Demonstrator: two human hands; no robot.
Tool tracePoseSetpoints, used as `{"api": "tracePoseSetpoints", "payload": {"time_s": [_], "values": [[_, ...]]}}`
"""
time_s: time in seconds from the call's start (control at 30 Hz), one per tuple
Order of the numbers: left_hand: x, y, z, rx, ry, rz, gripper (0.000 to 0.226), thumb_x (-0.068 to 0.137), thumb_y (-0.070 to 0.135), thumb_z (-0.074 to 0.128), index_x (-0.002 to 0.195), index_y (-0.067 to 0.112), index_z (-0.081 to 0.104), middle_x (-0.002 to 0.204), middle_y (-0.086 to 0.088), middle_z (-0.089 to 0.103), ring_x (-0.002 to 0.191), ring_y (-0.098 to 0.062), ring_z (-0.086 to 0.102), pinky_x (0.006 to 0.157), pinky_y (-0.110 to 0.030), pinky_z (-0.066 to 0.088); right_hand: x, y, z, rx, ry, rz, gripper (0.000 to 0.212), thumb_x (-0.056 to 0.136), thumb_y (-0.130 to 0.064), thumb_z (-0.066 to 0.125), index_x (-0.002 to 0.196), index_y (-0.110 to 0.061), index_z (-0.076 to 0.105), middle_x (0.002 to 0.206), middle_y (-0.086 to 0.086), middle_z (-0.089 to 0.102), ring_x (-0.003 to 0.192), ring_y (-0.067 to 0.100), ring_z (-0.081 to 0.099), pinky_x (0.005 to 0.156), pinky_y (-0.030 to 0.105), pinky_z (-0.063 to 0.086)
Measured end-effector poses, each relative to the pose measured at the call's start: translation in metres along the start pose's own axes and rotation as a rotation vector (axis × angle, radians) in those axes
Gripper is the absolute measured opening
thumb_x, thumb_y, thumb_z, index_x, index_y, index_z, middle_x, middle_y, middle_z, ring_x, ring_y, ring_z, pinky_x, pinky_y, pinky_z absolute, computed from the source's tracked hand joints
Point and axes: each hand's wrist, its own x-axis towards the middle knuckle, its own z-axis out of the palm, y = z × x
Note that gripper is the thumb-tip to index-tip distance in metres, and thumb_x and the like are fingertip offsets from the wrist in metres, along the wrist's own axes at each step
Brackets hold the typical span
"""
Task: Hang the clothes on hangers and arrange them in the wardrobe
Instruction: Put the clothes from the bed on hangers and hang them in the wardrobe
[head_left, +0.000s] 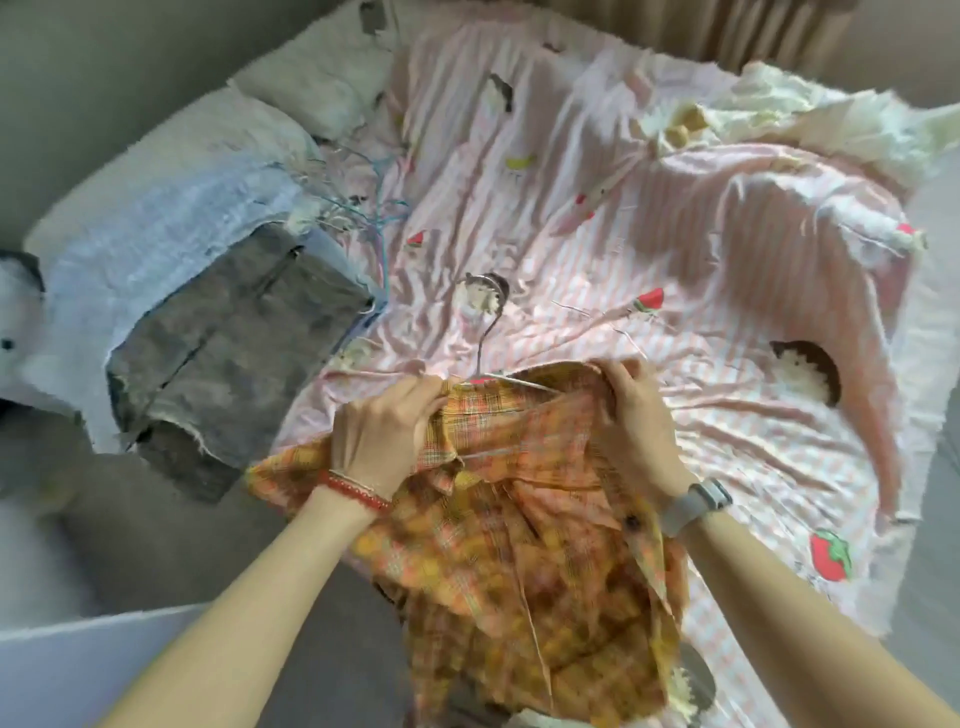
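An orange and yellow plaid shirt (519, 561) lies at the near edge of the bed, its lower part hanging toward me. A metal hanger (485, 332) sits inside its collar, and the hook sticks out onto the sheet. My left hand (384, 436) grips the left side of the collar. My right hand (639, 421) grips the right side of the collar. Most of the hanger's arms are hidden under the fabric.
The bed has a pink striped sheet (675, 291) with fruit prints. Folded grey jeans (228, 353) lie on a light blue garment (171, 218) at the left. A tangle of spare wire hangers (363, 208) rests behind them. White pillows (322, 73) sit far left, crumpled cream cloth (779, 109) far right.
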Motion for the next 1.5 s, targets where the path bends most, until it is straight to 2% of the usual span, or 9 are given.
{"api": "tracePoseSetpoints", "payload": {"time_s": [0.13, 0.3, 0.47, 0.6, 0.83, 1.1, 1.23, 1.37, 1.5], "values": [[-0.055, -0.054, -0.067, 0.135, 0.175, -0.197, 0.023, 0.085, 0.028, 0.053, 0.082, 0.014, 0.071, 0.060, -0.003, 0.060, 0.044, -0.024, 0.056, 0.038, -0.023, 0.039, 0.011, -0.125, 0.030, 0.196, -0.127, -0.190, 0.024, 0.092, -0.013, 0.050, 0.112, -0.004, 0.059, 0.102, 0.020, 0.053, 0.090, 0.036, 0.054, 0.080, 0.041, 0.044], [-0.165, -0.123, -0.138, 0.050, 0.474, -0.685, 0.015, 0.083, 0.013, 0.062, 0.089, 0.004, 0.072, 0.080, -0.011, 0.069, 0.065, -0.030, 0.065, 0.054, -0.030, 0.048, -0.034, -0.255, 0.065, 0.354, -0.594, -0.541, 0.029, 0.093, -0.023, 0.049, 0.116, -0.009, 0.060, 0.092, 0.012, 0.066, 0.077, 0.019, 0.063, 0.075, 0.029, 0.052], [-0.282, -0.154, -0.204, -0.079, 0.742, -0.925, 0.015, 0.080, -0.002, 0.064, 0.094, -0.006, 0.068, 0.084, -0.009, 0.066, 0.076, -0.008, 0.057, 0.073, 0.004, 0.033, -0.074, -0.347, 0.104, 0.096, -0.314, -0.947, 0.033, 0.086, -0.029, 0.048, 0.106, -0.009, 0.066, 0.094, 0.011, 0.064, 0.086, 0.031, 0.059, 0.069, 0.038, 0.049], [-0.363, -0.166, -0.259, -0.005, 0.857, -0.959, 0.008, 0.082, -0.003, 0.062, 0.087, -0.002, 0.068, 0.079, -0.003, 0.062, 0.074, 0.000, 0.052, 0.070, -0.004, 0.036, -0.118, -0.427, 0.142, -0.010, -0.287, -1.305, 0.032, 0.086, -0.032, 0.043, 0.091, -0.013, 0.069, 0.079, 0.006, 0.063, 0.072, 0.028, 0.061, 0.067, 0.038, 0.042], [-0.516, -0.155, -0.319, 0.189, 1.009, -1.137, 0.014, 0.084, -0.001, 0.059, 0.085, 0.012, 0.064, 0.080, 0.005, 0.061, 0.077, 0.003, 0.051, 0.074, 0.000, 0.035, -0.227, -0.525, 0.185, 0.116, -0.703, -1.788, 0.011, 0.081, -0.024, 0.060, 0.090, -0.017, 0.062, 0.077, -0.004, 0.066, 0.069, 0.015, 0.063, 0.054, 0.022, 0.047], [-0.648, -0.080, -0.341, 0.325, 1.253, -1.492, 0.008, 0.088, 0.006, 0.056, 0.092, 0.011, 0.061, 0.085, -0.001, 0.061, 0.082, -0.017, 0.056, 0.070, -0.012, 0.036, -0.367, -0.604, 0.215, 0.235, -1.076, -2.016, 0.018, 0.093, -0.028, 0.046, 0.103, -0.020, 0.058, 0.087, 0.000, 0.068, 0.080, 0.023, 0.062, 0.070, 0.030, 0.043], [-0.688, -0.042, -0.360, 0.490, 1.378, -1.667, 0.008, 0.087, 0.015, 0.060, 0.093, 0.012, 0.064, 0.085, -0.002, 0.063, 0.079, -0.019, 0.056, 0.071, -0.001, 0.036, -0.429, -0.657, 0.206, 0.279, -1.323, -2.059, 0.008, 0.090, -0.024, 0.052, 0.090, -0.022, 0.060, 0.066, -0.015, 0.056, 0.063, 0.004, 0.049, 0.063, 0.022, 0.035], [-0.727, -0.023, -0.393, 0.550, 1.408, -1.846, 0.038, 0.084, 0.040, 0.053, 0.107, 0.013, 0.064, 0.106, -0.010, 0.064, 0.102, -0.030, 0.057, 0.094, -0.042, 0.044, -0.494, -0.698, 0.197, 0.347, -1.480, -2.026, 0.012, 0.088, -0.017, 0.055, 0.078, -0.012, 0.059, 0.058, -0.016, 0.046, 0.060, 0.001, 0.045, 0.060, 0.022, 0.035], [-0.748, -0.024, -0.434, 0.957, 1.378, -1.909, 0.036, 0.089, 0.015, 0.057, 0.124, 0.008, 0.055, 0.124, -0.021, 0.052, 0.118, -0.036, 0.044, 0.101, -0.036, 0.030, -0.550, -0.724, 0.207, 0.430, -1.451, -1.950, 0.019, 0.088, -0.017, 0.052, 0.070, -0.011, 0.054, 0.069, 0.001, 0.054, 0.072, 0.018, 0.051, 0.068, 0.032, 0.042]]}}
